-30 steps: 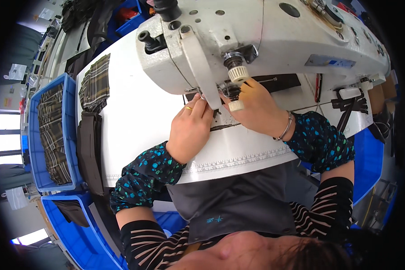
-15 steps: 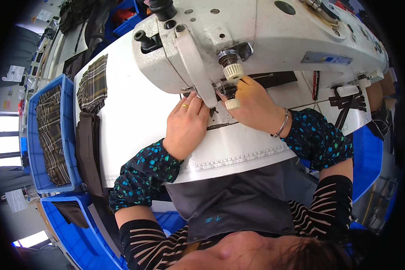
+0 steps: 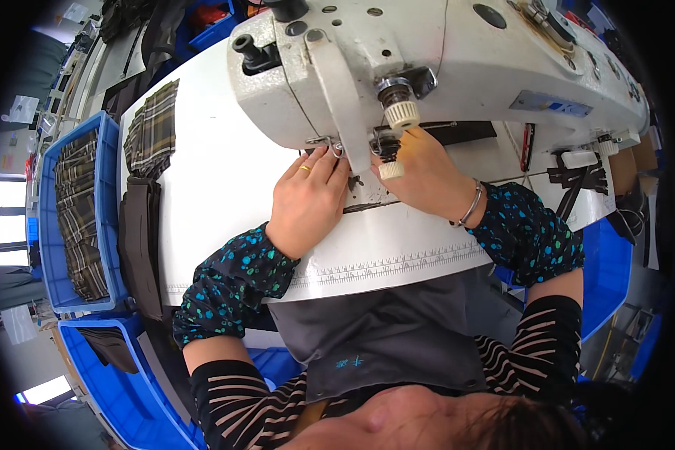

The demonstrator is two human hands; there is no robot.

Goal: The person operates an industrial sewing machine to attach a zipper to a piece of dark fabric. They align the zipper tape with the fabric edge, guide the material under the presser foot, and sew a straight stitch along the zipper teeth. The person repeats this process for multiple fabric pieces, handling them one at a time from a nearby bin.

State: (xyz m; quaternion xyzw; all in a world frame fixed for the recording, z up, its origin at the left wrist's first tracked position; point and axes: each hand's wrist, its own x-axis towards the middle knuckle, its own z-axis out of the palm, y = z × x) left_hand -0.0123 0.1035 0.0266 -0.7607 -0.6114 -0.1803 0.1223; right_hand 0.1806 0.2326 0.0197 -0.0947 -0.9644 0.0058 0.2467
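A white sewing machine [image 3: 457, 67] stands over the worktable, with dark fabric [image 3: 469, 133] under its arm. My left hand [image 3: 307, 196], a ring on one finger, lies with its fingers stretched out flat beside the needle area. Its fingertips reach under the machine head, where a small dark edge shows. On the other side of the needle area is my right hand [image 3: 431, 174], behind the cream tension knobs [image 3: 402, 115]. Its fingertips are hidden by the machine parts, so what they touch or hold does not show.
Plaid fabric pieces [image 3: 153, 127] and a dark fabric stack [image 3: 139, 244] lie along the table's left side. Blue bins [image 3: 115, 217] stand beyond them. Red-handled tweezers or a similar tool [image 3: 527, 146] and dark strips [image 3: 574, 184] sit at right. A printed ruler [image 3: 390, 267] edges the table.
The whole view has shifted slightly, so the machine appears a little farther right. My left hand sits slightly farther left from the machine's presser area; my right hand has hardly moved.
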